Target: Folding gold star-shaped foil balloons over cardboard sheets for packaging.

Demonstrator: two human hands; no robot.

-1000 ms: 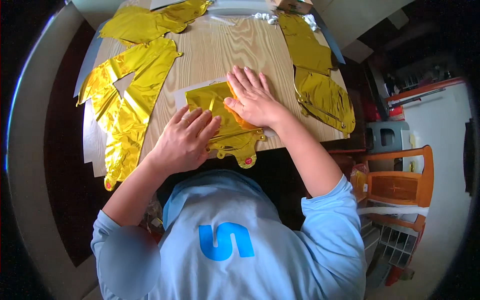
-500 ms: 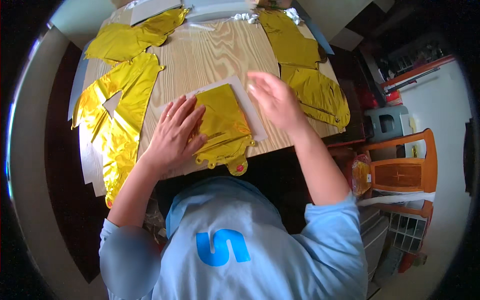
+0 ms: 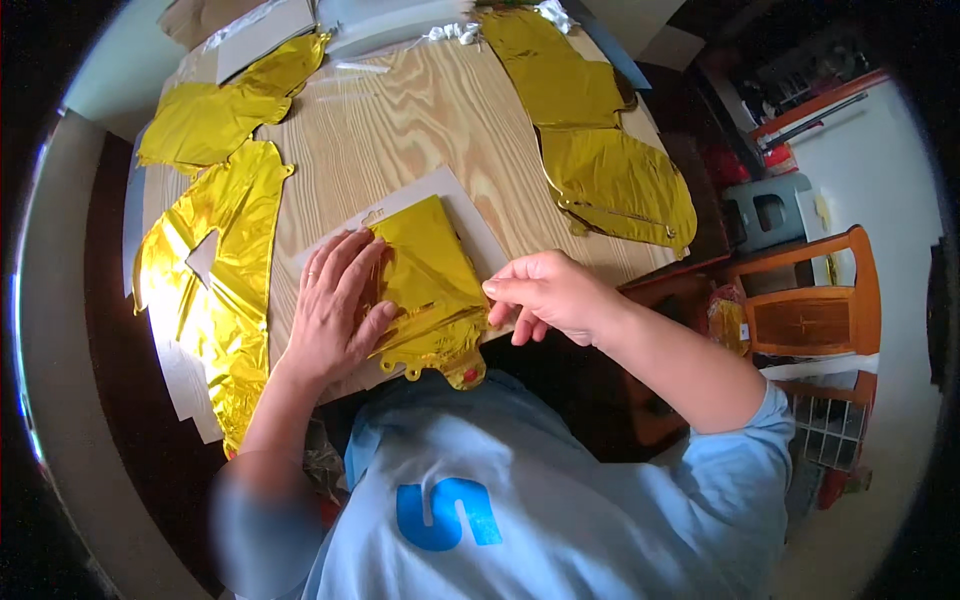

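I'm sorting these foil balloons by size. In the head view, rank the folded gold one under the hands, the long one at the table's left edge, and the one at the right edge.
1. Long left balloon, clearly largest.
2. Right-edge balloon.
3. Folded balloon under the left hand; folded and partly covered, so unsure.

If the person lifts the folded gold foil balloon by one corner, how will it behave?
The folded gold foil balloon would probably droop, since its thin film shows creases. It seems very light for its size. Its glossy surface may slip under the left hand, which presses it flat.
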